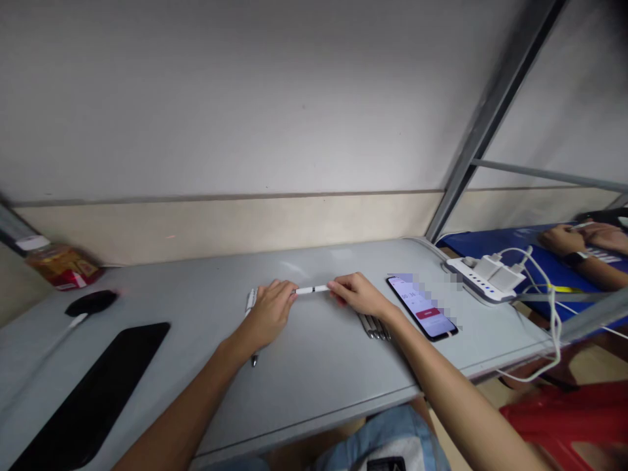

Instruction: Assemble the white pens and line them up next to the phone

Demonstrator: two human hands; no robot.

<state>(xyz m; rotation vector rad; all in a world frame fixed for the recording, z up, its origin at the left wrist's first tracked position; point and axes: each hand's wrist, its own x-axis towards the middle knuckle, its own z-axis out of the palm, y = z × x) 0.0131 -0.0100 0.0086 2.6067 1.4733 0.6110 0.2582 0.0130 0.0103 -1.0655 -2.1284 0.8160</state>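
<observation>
2 bare hands (269, 313), bare forearms (223, 369), light-blue and pale-grey clothing (366, 437), black patch (386, 464)

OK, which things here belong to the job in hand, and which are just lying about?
Likely in the job:
- white pen, held between left hand and right hand
- pens by the right wrist

Apparently lying about:
- lit phone
- power strip
- bottle
- black slab
</observation>
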